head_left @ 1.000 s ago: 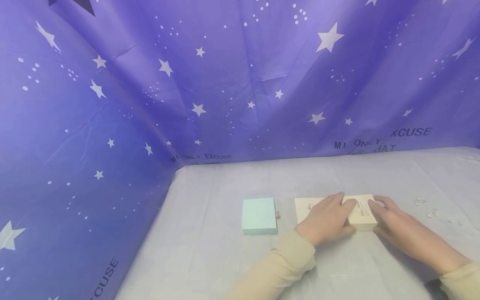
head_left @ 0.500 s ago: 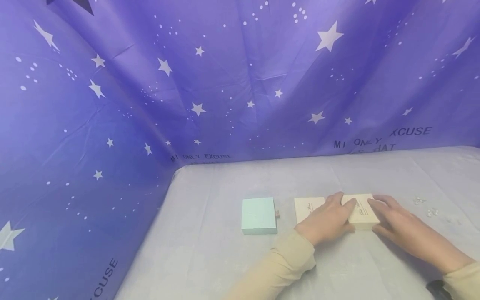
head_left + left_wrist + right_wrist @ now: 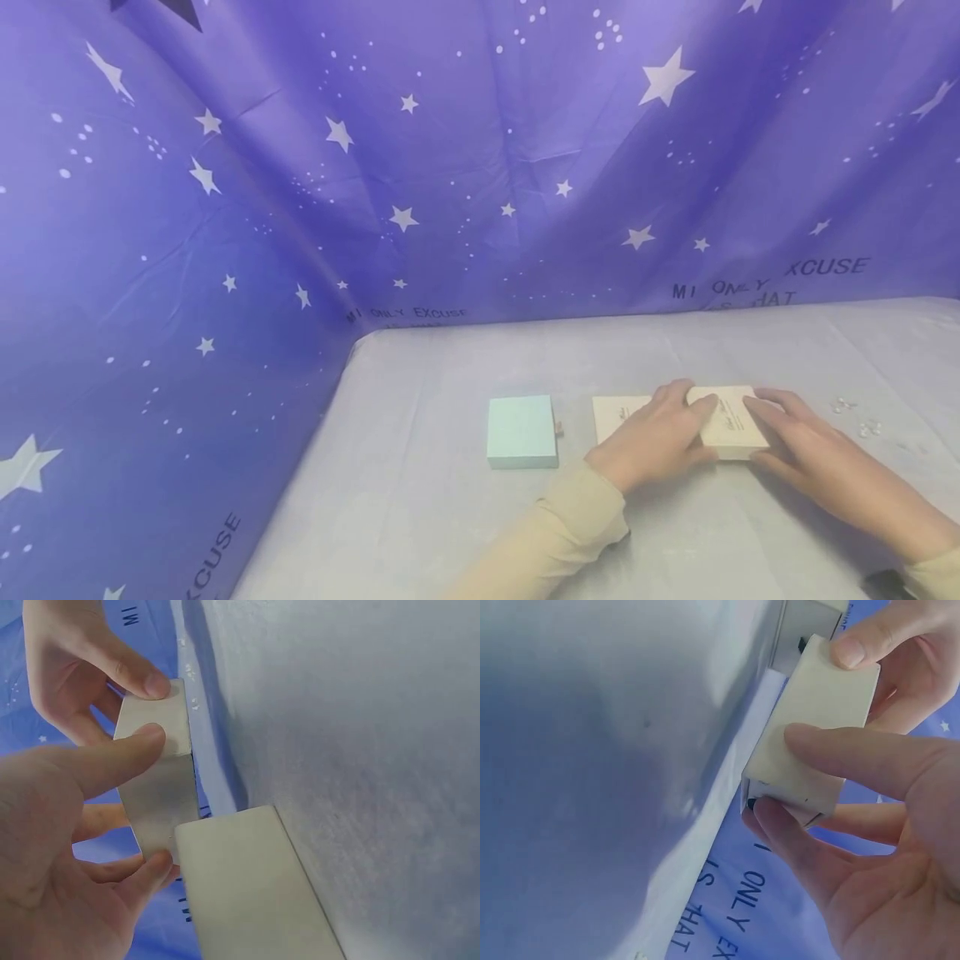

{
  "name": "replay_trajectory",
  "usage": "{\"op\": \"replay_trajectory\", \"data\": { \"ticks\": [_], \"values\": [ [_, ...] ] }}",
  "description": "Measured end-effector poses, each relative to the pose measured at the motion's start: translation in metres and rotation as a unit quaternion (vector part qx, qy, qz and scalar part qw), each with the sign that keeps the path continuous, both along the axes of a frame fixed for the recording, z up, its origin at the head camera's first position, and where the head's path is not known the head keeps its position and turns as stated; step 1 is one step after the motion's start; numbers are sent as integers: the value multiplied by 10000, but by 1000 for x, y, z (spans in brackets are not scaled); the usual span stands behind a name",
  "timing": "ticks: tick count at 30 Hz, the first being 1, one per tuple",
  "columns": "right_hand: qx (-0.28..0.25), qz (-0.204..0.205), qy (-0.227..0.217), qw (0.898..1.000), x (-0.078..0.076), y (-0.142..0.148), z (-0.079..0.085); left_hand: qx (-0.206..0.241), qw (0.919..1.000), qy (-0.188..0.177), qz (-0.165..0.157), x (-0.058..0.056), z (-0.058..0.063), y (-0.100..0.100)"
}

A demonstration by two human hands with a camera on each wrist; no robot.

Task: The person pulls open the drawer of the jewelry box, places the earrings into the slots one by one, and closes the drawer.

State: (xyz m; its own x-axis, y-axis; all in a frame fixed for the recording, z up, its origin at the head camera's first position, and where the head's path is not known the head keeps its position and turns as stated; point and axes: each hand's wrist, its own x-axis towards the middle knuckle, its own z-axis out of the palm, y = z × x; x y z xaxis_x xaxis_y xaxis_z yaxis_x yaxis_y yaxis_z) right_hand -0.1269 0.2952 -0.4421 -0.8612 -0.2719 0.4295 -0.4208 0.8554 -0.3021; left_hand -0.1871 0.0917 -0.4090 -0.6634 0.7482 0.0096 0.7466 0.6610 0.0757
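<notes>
A cream box (image 3: pixel 733 421) with dark lettering on its top is held between both hands. From its left side my left hand (image 3: pixel 652 433) grips it, thumb on top and fingers at the far side. My right hand (image 3: pixel 806 437) pinches the right end, thumb on top; a bit of black shows by its fingertips in the right wrist view. A second cream box (image 3: pixel 609 417), also lettered, lies on the table to the left, partly hidden by the left hand. In the left wrist view the held box (image 3: pixel 161 802) is near this second box (image 3: pixel 251 881).
A mint-green box (image 3: pixel 521 432) with a small ribbon tab on its right side stands on the grey cloth-covered table (image 3: pixel 420 517). Several small clear pieces (image 3: pixel 868 427) lie beyond the right hand. A purple star-patterned curtain (image 3: pixel 480 150) hangs along the back and left.
The held box's front right corner has shifted slightly to the right along with the right hand. The left hand keeps its grip. The head view has moved a little.
</notes>
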Motion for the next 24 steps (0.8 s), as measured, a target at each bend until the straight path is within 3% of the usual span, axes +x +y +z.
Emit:
{"op": "replay_trajectory", "data": {
  "ticks": [9, 24],
  "values": [
    [-7, 55, 304, 9995, 7, -8, 7, 180, 9996, 229, -33, 7, 8, -12],
    [-100, 247, 602, 9978, 22, -33, 17, 471, 9962, 592, -441, 25, 13, -50]
  ]
}}
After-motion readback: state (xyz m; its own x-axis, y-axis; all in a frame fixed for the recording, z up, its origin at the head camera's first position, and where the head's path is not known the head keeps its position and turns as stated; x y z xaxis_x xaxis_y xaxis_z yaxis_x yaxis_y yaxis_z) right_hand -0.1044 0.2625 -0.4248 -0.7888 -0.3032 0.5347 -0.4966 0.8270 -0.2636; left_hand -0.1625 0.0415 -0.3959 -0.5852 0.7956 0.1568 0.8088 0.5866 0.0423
